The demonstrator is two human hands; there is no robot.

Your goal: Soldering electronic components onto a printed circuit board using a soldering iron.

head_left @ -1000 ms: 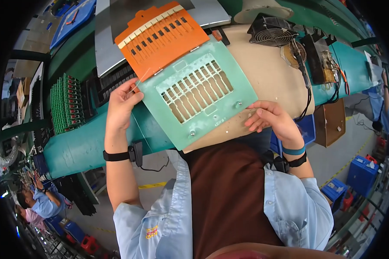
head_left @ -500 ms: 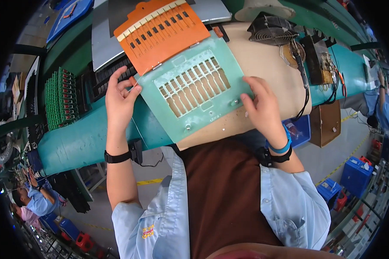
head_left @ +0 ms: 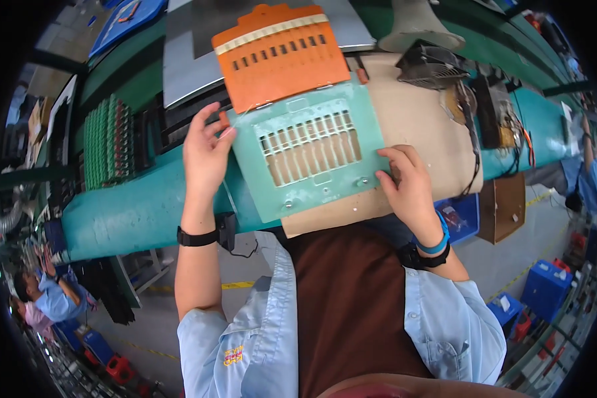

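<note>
A hinged fixture lies on the bench, its green slotted plate (head_left: 262,198) nearest me and its orange lid (head_left: 278,79) swung open on the far side. Narrow slots fill the plate's window, with brown paper showing through. My left hand (head_left: 204,156) has its thumb and fingers closed around a small orange tab (head_left: 224,119) at the plate's upper left corner. At the right edge, my right hand (head_left: 410,189) touches the plate with index finger and thumb apart and the other fingers curled. Two metal knobs (head_left: 363,181) stand along the near side.
Brown paper (head_left: 418,119) lies under the fixture. A black fan (head_left: 434,64) and a wired device (head_left: 494,119) stand at the right. Upright green circuit boards (head_left: 106,142) stand at the left, and a grey metal panel (head_left: 182,66) lies behind. A blue bin (head_left: 464,215) sits below the bench edge.
My view has turned slightly. The fixture now looks squarer to me and less tilted, its lid still open. Both hands stay at its sides.
</note>
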